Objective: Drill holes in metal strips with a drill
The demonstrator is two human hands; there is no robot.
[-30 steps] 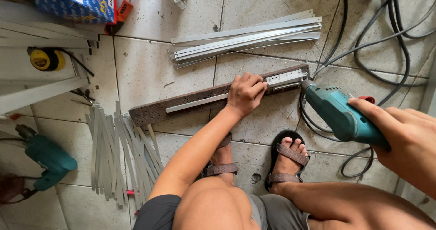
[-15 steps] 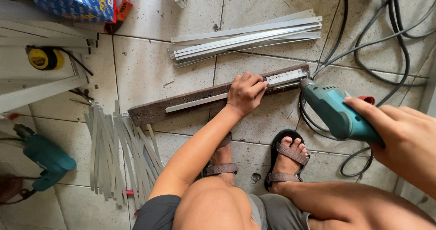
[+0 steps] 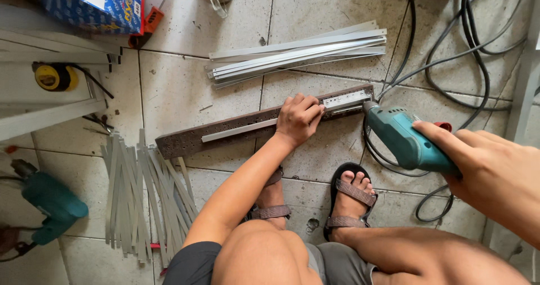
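The pale metal strip [image 3: 242, 129] lies along a dark wooden board [image 3: 185, 140] on the tiled floor [image 3: 180, 82]. The left hand [image 3: 298, 118] presses down on it, fingers curled together over strip and board. At the board's right end the teal drill [image 3: 402, 140] points in, the right hand [image 3: 495, 172] wrapped around its body; the bit seems to touch the strip. More strips [image 3: 298, 51] lie beyond, a fanned pile [image 3: 140, 195] to the left.
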